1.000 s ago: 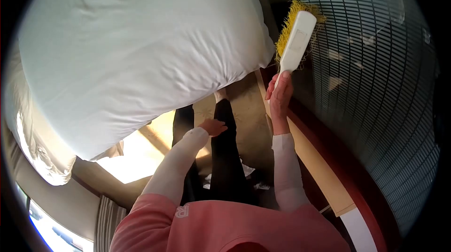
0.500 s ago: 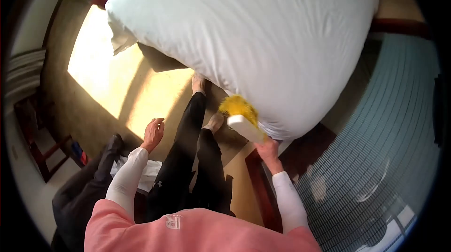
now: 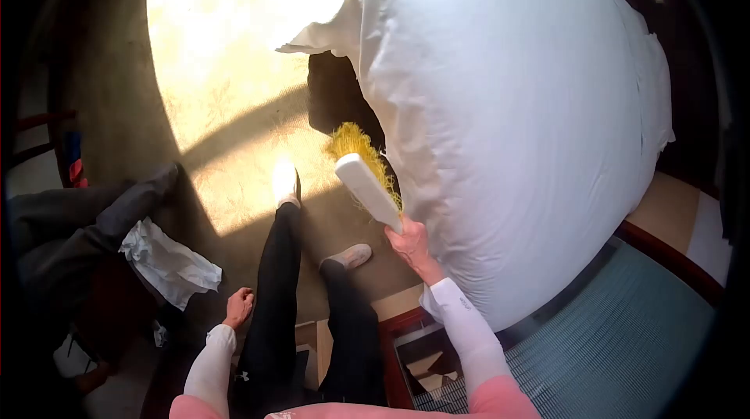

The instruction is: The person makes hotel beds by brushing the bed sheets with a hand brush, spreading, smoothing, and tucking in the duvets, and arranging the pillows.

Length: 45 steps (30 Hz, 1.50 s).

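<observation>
My right hand (image 3: pixel 410 240) grips the white handle of a bed brush (image 3: pixel 366 185) with shaggy yellow bristles. The brush is held tilted, away from the body and beside the near side of a bed covered with a white sheet (image 3: pixel 500 114). My left hand (image 3: pixel 239 307) hangs low beside my left leg, its fingers loosely curled and nothing visible in it. Left of that hand is a crumpled white cloth or paper (image 3: pixel 168 263).
A sunlit patch lies on the tan floor (image 3: pixel 226 67). Another person's dark-trousered legs (image 3: pixel 101 216) show at left. A blue-grey woven mat (image 3: pixel 617 333) and dark red wooden frame (image 3: pixel 397 356) are at lower right. Below the sheet's edge sits a dark box-like shape (image 3: pixel 332 91).
The view has turned, so the bed lies more to the right. My feet have stepped apart. The brush stays in my right hand; my left hand has dropped lower and its fingers have curled.
</observation>
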Tool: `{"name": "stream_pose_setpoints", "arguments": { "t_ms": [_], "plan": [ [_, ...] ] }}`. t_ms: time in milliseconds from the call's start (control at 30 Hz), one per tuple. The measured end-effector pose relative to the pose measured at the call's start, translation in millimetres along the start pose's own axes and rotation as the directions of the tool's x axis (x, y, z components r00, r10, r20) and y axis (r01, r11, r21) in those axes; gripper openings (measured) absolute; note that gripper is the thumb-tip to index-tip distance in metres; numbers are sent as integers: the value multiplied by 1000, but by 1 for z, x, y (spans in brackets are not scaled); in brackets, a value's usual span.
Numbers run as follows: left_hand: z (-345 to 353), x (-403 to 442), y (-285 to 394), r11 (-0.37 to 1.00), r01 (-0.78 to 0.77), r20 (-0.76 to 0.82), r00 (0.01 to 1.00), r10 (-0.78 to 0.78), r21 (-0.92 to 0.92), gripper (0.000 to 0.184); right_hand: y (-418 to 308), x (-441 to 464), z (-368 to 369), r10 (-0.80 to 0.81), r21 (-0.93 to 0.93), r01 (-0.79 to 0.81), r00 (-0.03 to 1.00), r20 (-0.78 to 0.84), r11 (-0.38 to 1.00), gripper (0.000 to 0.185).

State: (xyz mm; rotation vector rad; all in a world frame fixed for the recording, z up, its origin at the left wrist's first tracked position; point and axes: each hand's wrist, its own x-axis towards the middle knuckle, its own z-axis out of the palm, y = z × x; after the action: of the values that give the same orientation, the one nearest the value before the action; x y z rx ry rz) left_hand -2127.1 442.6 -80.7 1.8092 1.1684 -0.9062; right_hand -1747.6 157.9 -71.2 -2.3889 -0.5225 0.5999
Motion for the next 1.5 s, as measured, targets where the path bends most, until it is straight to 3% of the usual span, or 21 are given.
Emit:
{"name": "stream_pose_setpoints", "arguments": {
  "t_ms": [67, 133, 167, 200, 267, 300, 433, 500, 567, 667, 800, 900, 967, 1000, 1067, 1133, 1167, 1233, 1267, 1367, 1500],
  "plan": [
    [3, 17, -14, 982, 100, 54, 994, -93, -157, 32, -18, 95, -2, -120, 170, 161, 967, -225, 972, 14],
    [-12, 32, 0, 970, 81, 71, 995, -67, -230, 33, -14, 165, 17, 147, 197, -98, 957, -250, 975, 16],
    [-15, 45, 1, 948, 99, 102, 992, -71, -302, 34, 20, 176, 41, 699, 110, -729, 681, 216, 676, 15],
    [-26, 60, 17, 915, 140, 137, 986, -94, -378, 34, 28, 161, 57, 805, 74, -873, 474, 355, 482, 14],
    [-66, 79, 53, 830, 234, 204, 968, -148, -506, 35, 14, 115, 74, 731, -485, -547, 538, 421, 682, 28],
    [-78, 97, 64, 841, 172, 182, 979, -90, -513, 34, -6, 89, 75, 668, -498, -448, 545, 507, 743, 33],
    [-133, 166, 154, 794, 83, 228, 971, 72, -603, 40, -113, 40, 3, 201, 107, -328, 772, 603, 939, 28],
    [-154, 197, 218, 754, 87, 221, 972, 79, -651, 43, -140, 45, -59, 290, 63, -363, 827, 481, 930, 28],
    [-160, 236, 272, 658, 82, 179, 980, 82, -748, 47, -121, 44, -108, 509, 218, -496, 861, -4, 841, 28],
    [-156, 314, 333, 453, 155, 280, 934, 222, -878, 61, -12, 47, -198, 618, 158, -703, 468, -631, 694, 28],
    [-142, 385, 410, 246, 249, 273, 960, 66, -937, 111, 72, 50, -297, 788, 663, -611, -102, -607, 432, 26],
    [-152, 407, 442, 140, 276, 300, 934, 192, -951, 118, 131, 45, -307, 924, 865, -423, -140, -356, 270, 23],
    [-146, 446, 433, 147, 296, 328, 887, 324, -944, 111, 92, 77, -263, 931, 733, -606, 33, -364, 309, 22],
    [-139, 458, 428, 138, 257, 287, 913, 291, -957, 104, 51, 84, -237, 884, 634, -617, 333, -328, 467, 27],
    [-137, 476, 429, 58, 263, 268, 923, 277, -963, 83, -27, 89, -193, 851, 363, -789, 525, -22, 496, 21],
    [-128, 461, 440, 64, 300, 307, 930, 203, -952, 83, -93, 103, -178, 326, 56, -362, 889, 321, 930, 15],
    [-134, 450, 453, 43, 439, 440, 889, 123, -898, 81, -105, 111, -178, 214, -77, -206, 807, 550, 976, 11],
    [-148, 411, 481, -20, 500, 492, 858, 145, -866, 82, -96, 119, -191, 250, 48, -303, 858, 448, 952, 17],
    [-148, 409, 488, -61, 459, 433, 868, 242, -886, 83, -92, 145, -202, 83, 54, -77, 989, -123, 996, 16],
    [-126, 465, 470, -193, 271, 221, 944, 246, -943, 80, 1, 186, -292, 759, 344, -685, 506, -410, 642, 27],
    [-114, 505, 464, -201, 310, 209, 889, 408, -929, 71, 106, 242, -363, 878, 712, -524, 180, -444, 467, 21]
  ]
}}
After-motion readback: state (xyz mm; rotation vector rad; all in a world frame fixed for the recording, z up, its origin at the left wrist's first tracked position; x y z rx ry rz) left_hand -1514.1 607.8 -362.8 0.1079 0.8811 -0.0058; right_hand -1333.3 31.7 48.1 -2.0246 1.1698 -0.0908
